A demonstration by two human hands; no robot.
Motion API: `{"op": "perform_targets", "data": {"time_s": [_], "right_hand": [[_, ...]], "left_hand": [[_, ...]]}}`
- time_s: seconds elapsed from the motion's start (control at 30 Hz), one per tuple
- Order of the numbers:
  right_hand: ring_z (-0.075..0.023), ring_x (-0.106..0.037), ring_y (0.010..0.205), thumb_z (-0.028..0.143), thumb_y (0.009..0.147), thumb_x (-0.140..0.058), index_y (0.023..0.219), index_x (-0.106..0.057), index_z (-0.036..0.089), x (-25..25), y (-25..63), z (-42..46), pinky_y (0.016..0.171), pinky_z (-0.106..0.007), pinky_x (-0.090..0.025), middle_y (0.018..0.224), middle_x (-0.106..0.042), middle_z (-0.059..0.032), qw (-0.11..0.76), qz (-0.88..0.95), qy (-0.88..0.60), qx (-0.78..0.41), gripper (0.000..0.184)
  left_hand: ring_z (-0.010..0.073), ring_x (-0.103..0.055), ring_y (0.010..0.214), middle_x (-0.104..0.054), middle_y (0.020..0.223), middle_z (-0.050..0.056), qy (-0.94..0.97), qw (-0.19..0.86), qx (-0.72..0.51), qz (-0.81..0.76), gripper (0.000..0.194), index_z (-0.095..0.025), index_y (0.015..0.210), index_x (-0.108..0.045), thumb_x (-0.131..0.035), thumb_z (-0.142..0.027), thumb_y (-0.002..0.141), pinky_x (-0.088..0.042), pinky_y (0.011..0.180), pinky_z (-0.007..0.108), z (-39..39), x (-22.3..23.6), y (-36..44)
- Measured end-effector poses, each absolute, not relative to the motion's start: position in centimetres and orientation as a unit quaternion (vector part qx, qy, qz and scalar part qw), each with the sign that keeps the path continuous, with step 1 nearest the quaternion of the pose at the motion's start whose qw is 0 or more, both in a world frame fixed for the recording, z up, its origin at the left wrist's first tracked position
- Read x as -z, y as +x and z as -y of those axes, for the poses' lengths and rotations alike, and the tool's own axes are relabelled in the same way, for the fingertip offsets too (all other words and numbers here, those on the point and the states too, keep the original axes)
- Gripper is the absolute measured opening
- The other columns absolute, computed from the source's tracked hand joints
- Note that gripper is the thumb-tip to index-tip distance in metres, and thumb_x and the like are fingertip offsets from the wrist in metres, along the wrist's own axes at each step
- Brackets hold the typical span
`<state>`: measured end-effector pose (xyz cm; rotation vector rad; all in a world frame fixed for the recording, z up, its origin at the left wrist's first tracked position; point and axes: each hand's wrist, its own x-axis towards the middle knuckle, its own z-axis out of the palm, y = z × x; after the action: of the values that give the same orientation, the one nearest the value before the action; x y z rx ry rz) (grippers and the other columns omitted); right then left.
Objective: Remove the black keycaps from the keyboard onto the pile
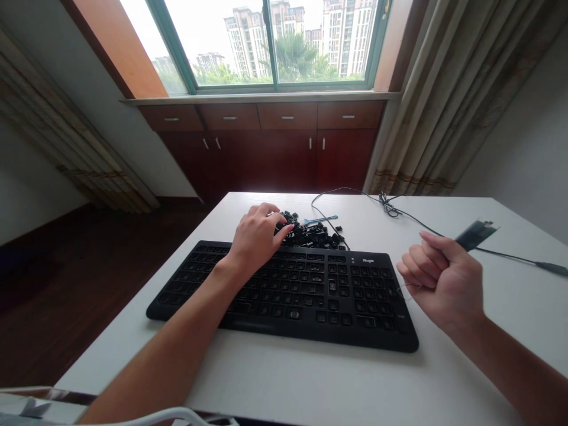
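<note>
A black keyboard [284, 290] lies on the white table with its key sockets bare. Just beyond its top edge is a heap of loose black keycaps [310, 235]. My left hand [257, 234] reaches across the keyboard to the left side of this heap, thumb and fingers apart; its fingertips are partly hidden. On the right, above the table beside the keyboard, my right hand [444, 275] is closed around a dark grey keycap puller [475, 235]. Its flat end sticks out past the thumb, and thin wires show below the fist.
A thin light-blue tool [322, 219] lies behind the keycaps. A black cable [417, 218] with a tied bundle runs across the back of the white table [293, 373] to a dark connector [551, 268]. A white curved object [164, 415] is at the near-left edge.
</note>
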<state>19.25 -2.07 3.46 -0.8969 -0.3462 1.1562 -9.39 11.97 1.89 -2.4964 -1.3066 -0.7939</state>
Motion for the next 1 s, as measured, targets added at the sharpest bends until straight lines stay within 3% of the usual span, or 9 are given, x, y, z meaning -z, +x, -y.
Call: {"op": "perform_targets", "data": {"time_s": [0.2,0.47,0.7,1.0], "right_hand": [[-0.008,-0.019,0.038,0.024,0.078,-0.066,0.051,-0.019,0.019,-3.5,19.2,2.0,0.04,-0.029,-0.02,0.039,-0.021,0.0056,0.725,0.169,-0.39,-0.542,0.055],[-0.0073,-0.022,0.039,0.026,0.081,-0.066,0.05,-0.026,0.02,-3.3,18.6,1.7,0.041,-0.027,-0.022,0.041,-0.025,0.0062,0.717,0.201,-0.409,-0.527,0.051],[-0.0074,-0.028,0.042,0.028,0.081,-0.067,0.054,-0.036,0.02,-3.2,18.5,1.9,0.043,-0.026,-0.028,0.047,-0.03,0.0063,0.686,0.249,-0.422,-0.538,0.042],[-0.0085,-0.031,0.044,0.027,0.083,-0.062,0.056,-0.042,0.019,-3.0,18.5,1.8,0.045,-0.025,-0.03,0.05,-0.032,0.0051,0.696,0.27,-0.409,-0.525,0.034]], "left_hand": [[0.0308,-0.056,0.11,-0.064,0.12,0.012,-0.844,0.124,0.274,0.445,0.03,-0.017,0.099,-0.074,-0.056,-0.042,0.099,-0.05,0.093,0.051,-10.7,-2.2,-8.1],[0.0218,-0.06,0.108,-0.066,0.117,0.008,-0.914,0.039,0.312,0.256,0.02,-0.017,0.107,-0.069,-0.057,-0.031,0.1,-0.05,0.096,0.04,-5.3,-2.1,-4.1],[0.0216,-0.062,0.106,-0.068,0.115,0.009,-0.961,-0.035,0.253,0.111,0.026,-0.015,0.114,-0.067,-0.054,-0.033,0.101,-0.052,0.092,0.037,-1.4,-1.5,-2.0],[0.0214,-0.063,0.105,-0.068,0.114,0.009,-0.967,-0.057,0.234,0.082,0.026,-0.016,0.111,-0.069,-0.053,-0.035,0.102,-0.052,0.093,0.036,-0.8,-1.2,-1.9]]}}
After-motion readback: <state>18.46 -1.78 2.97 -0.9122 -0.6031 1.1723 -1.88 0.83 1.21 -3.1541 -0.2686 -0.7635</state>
